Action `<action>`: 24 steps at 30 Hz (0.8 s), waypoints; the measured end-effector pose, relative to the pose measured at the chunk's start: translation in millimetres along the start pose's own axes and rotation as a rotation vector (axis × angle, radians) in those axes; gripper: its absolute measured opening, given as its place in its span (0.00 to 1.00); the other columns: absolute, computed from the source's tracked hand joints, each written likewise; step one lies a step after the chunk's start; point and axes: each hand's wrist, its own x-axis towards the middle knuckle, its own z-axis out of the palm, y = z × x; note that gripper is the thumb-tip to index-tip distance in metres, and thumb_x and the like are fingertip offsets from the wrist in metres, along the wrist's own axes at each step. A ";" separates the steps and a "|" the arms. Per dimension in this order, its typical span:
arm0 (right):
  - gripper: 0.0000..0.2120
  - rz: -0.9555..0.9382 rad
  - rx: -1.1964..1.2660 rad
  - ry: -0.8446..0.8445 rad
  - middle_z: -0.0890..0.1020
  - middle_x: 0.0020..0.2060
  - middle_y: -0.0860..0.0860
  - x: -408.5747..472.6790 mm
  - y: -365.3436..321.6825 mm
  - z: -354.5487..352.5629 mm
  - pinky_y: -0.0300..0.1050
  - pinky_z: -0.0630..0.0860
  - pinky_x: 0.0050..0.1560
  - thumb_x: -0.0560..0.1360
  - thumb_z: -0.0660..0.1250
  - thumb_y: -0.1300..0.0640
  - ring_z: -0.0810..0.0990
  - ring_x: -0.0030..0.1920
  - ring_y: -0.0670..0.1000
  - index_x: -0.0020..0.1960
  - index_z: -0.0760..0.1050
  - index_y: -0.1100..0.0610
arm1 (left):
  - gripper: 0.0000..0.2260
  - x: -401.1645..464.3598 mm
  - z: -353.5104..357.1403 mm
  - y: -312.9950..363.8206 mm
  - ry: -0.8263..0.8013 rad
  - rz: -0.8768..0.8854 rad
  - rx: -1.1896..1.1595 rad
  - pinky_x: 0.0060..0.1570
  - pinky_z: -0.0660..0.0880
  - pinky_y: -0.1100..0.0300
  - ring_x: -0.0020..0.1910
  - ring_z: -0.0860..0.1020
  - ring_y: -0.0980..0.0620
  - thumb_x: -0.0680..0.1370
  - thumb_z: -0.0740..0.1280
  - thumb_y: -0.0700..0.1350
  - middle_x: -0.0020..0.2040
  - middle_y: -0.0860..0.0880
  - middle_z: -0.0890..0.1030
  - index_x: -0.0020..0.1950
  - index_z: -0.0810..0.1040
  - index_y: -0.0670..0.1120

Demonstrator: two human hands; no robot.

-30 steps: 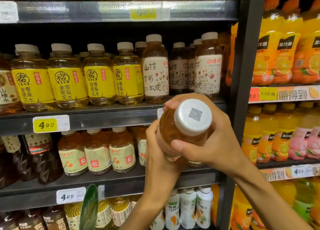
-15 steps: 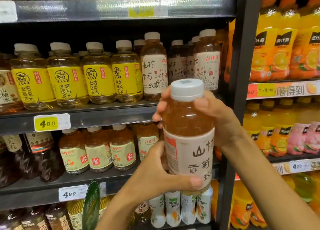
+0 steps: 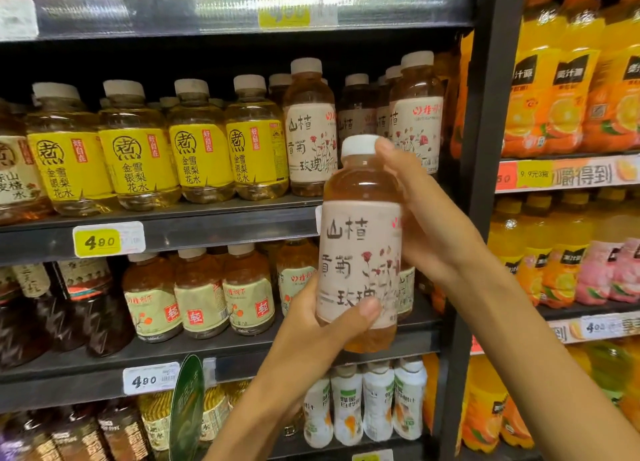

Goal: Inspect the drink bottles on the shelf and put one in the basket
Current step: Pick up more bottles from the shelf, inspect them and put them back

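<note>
Hands first, nearest the camera: two bare hands hold one drink bottle (image 3: 360, 245) upright in front of the shelves, label facing the viewer, a pose that suits reading it. The left hand (image 3: 318, 329) cups the bottle's lower part from the left; its thumb lies across the bottom edge of the label and its fingers curl out of sight behind, so it seems to bear the weight. The right hand (image 3: 426, 225) steadies the upper part from the right, with fingers (image 3: 389, 155) curled round the shoulder and one fingertip touching the white cap. The bottle holds amber liquid and wears a cream label with dark Chinese characters and a red flower sketch. It hangs in the air, touching no shelf. No basket is in view, so the inspecting step appears to be under way and the placing step not yet done.

Behind it, the middle shelf (image 3: 207, 228) carries matching cream-label bottles (image 3: 310, 131) near its right end, probably the row this one belongs to, and yellow-label bottles (image 3: 138, 148) toward its left. A yellow price tag (image 3: 104, 240) reading 4.80 sits on the shelf's front edge. The lower shelf (image 3: 104, 381) holds darker tea-coloured bottles (image 3: 201, 294). Beyond a dark upright post (image 3: 485, 148), farther right, stand orange juice bottles (image 3: 554, 79).
</note>
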 end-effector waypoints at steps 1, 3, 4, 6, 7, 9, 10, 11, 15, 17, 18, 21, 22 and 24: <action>0.13 0.009 0.052 -0.012 0.86 0.45 0.51 0.3 -0.1 -0.4 0.41 0.80 0.48 0.73 0.65 0.45 0.84 0.49 0.48 0.48 0.83 0.50 | 0.28 -1.3 -0.5 1.3 -0.015 -0.023 -0.067 0.52 0.79 0.60 0.55 0.82 0.52 0.62 0.76 0.59 0.55 0.51 0.84 0.60 0.76 0.54; 0.12 0.055 0.139 -0.017 0.85 0.46 0.52 2.4 2.7 -0.5 0.46 0.81 0.53 0.73 0.66 0.46 0.84 0.53 0.52 0.50 0.83 0.50 | 0.31 -3.0 1.3 4.7 -0.091 -0.085 -0.213 0.54 0.79 0.50 0.56 0.82 0.43 0.62 0.78 0.61 0.57 0.43 0.83 0.61 0.77 0.50; 0.14 0.101 0.197 -0.024 0.85 0.47 0.54 3.8 4.3 0.0 0.50 0.80 0.55 0.72 0.67 0.46 0.83 0.55 0.55 0.54 0.81 0.52 | 0.31 -3.5 2.8 6.5 -0.142 -0.109 -0.282 0.52 0.79 0.48 0.54 0.82 0.40 0.63 0.78 0.61 0.56 0.40 0.82 0.61 0.78 0.49; 0.22 0.199 0.296 -0.037 0.84 0.48 0.58 6.1 5.8 0.4 0.54 0.80 0.54 0.70 0.68 0.47 0.81 0.56 0.59 0.60 0.75 0.57 | 0.30 -3.9 5.6 10.7 -0.218 -0.147 -0.428 0.44 0.80 0.48 0.49 0.82 0.38 0.63 0.78 0.60 0.54 0.36 0.82 0.60 0.80 0.46; 0.23 0.234 0.316 -0.029 0.83 0.48 0.58 7.1 5.7 -0.2 0.54 0.80 0.53 0.69 0.69 0.48 0.81 0.56 0.60 0.61 0.75 0.58 | 0.32 -4.1 6.5 12.8 -0.242 -0.163 -0.499 0.42 0.80 0.50 0.48 0.82 0.38 0.63 0.78 0.59 0.54 0.35 0.82 0.62 0.78 0.45; 0.24 0.287 0.334 0.010 0.83 0.48 0.57 8.3 5.2 -1.7 0.53 0.80 0.53 0.68 0.70 0.49 0.81 0.57 0.58 0.61 0.75 0.58 | 0.37 -4.7 7.6 17.1 -0.270 -0.187 -0.593 0.40 0.80 0.50 0.48 0.82 0.36 0.64 0.78 0.58 0.54 0.33 0.80 0.67 0.72 0.42; 0.23 0.305 0.335 0.027 0.83 0.47 0.57 9.5 5.5 -3.0 0.52 0.80 0.53 0.67 0.71 0.49 0.81 0.57 0.58 0.59 0.76 0.57 | 0.39 -4.5 7.9 18.1 -0.275 -0.194 -0.618 0.40 0.80 0.49 0.48 0.82 0.35 0.64 0.79 0.57 0.55 0.32 0.80 0.69 0.70 0.42; 0.21 0.316 0.331 0.043 0.83 0.46 0.57 10.1 5.6 -4.1 0.51 0.80 0.52 0.67 0.71 0.49 0.81 0.56 0.57 0.57 0.76 0.57 | 0.40 -4.4 7.7 17.9 -0.277 -0.199 -0.636 0.41 0.80 0.49 0.48 0.82 0.35 0.64 0.79 0.57 0.55 0.32 0.80 0.69 0.68 0.42; 0.20 0.281 0.265 0.086 0.84 0.44 0.57 10.3 4.5 -6.9 0.52 0.81 0.51 0.64 0.73 0.50 0.83 0.54 0.57 0.53 0.78 0.56 | 0.38 -3.8 10.3 11.2 -0.278 -0.210 -0.662 0.45 0.81 0.47 0.50 0.82 0.36 0.64 0.79 0.57 0.56 0.33 0.80 0.67 0.71 0.41; 0.15 0.205 0.192 0.059 0.85 0.45 0.56 9.7 4.6 -8.2 0.53 0.80 0.52 0.65 0.72 0.49 0.84 0.52 0.56 0.48 0.82 0.55 | 0.33 -2.7 9.6 4.9 -0.256 -0.182 -0.635 0.49 0.80 0.46 0.51 0.82 0.37 0.64 0.79 0.56 0.57 0.34 0.80 0.63 0.76 0.42; 0.12 0.164 0.166 0.035 0.84 0.45 0.56 9.5 4.8 -8.8 0.52 0.80 0.53 0.66 0.72 0.49 0.84 0.51 0.56 0.46 0.84 0.55 | 0.33 -2.1 9.5 3.3 -0.220 -0.174 -0.585 0.51 0.80 0.46 0.53 0.81 0.38 0.63 0.79 0.57 0.57 0.36 0.81 0.63 0.77 0.43; 0.12 0.042 0.137 -0.035 0.84 0.47 0.56 10.3 3.0 -13.0 0.51 0.80 0.53 0.69 0.70 0.49 0.83 0.50 0.55 0.49 0.81 0.55 | 0.41 1.6 6.4 -1.9 -0.059 -0.104 -0.297 0.56 0.78 0.56 0.61 0.79 0.49 0.60 0.77 0.66 0.61 0.49 0.81 0.67 0.71 0.50; 0.12 -0.010 0.115 -0.042 0.84 0.48 0.56 11.6 1.7 -15.4 0.51 0.79 0.54 0.70 0.69 0.49 0.83 0.50 0.55 0.50 0.80 0.54 | 0.40 3.2 6.6 -2.2 -0.019 -0.057 -0.206 0.56 0.77 0.61 0.61 0.79 0.54 0.60 0.75 0.68 0.61 0.53 0.81 0.67 0.70 0.53; 0.11 -0.130 0.039 -0.055 0.84 0.49 0.54 14.7 -1.0 -18.6 0.52 0.78 0.57 0.72 0.65 0.51 0.82 0.53 0.55 0.52 0.79 0.52 | 0.34 7.5 7.9 -3.7 0.038 0.019 -0.087 0.56 0.76 0.66 0.60 0.78 0.61 0.63 0.70 0.71 0.60 0.61 0.80 0.65 0.69 0.61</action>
